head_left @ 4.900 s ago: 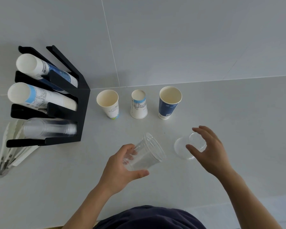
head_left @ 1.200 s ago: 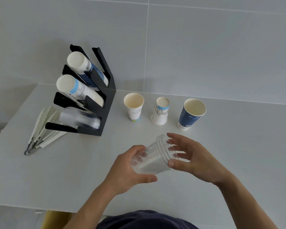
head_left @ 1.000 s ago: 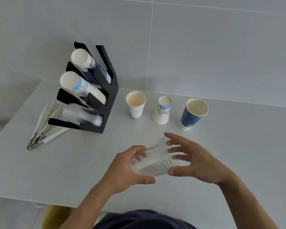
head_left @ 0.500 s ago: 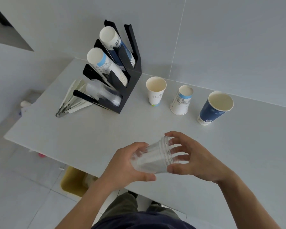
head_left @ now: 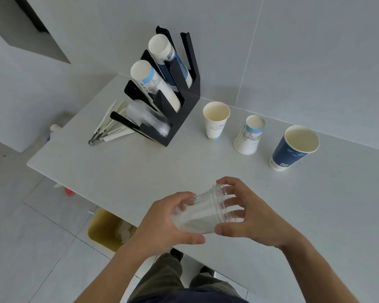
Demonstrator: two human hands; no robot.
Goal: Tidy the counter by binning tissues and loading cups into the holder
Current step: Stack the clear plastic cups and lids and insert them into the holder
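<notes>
Clear plastic cups (head_left: 206, 212) sideways, between left grip (head_left: 162, 221), right grip (head_left: 254, 217)

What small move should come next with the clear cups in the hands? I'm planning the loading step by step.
Probably carry the nested clear cups, held by the left hand and right hand, toward the black holder and slide them into its bottom slot. That slot already holds a clear cup stack, while the upper two slots hold paper cups.
</notes>
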